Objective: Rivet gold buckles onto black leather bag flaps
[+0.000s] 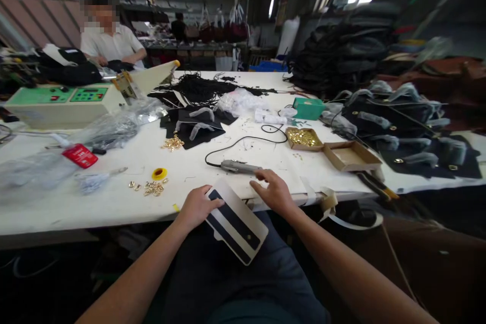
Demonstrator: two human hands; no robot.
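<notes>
My left hand (200, 206) grips the upper left end of a pale flat panel (231, 197) with dark strips, its thumb on top. The panel is tilted over my lap at the table's front edge. My right hand (274, 191) is raised at the table edge, fingers apart, with nothing in it. Its fingertips are by the right end of a grey corded electric screwdriver (240, 167) lying on the table. Gold metal fittings (154, 188) and a yellow tape roll (159, 173) lie to the left.
Cardboard trays (304, 138), one with small gold parts, and a green box (308, 108) stand right of centre. Black pieces with wrapped handles (413, 126) cover the right side. A red bottle (80, 155) and machine (68, 106) are left. A person (110, 40) works behind.
</notes>
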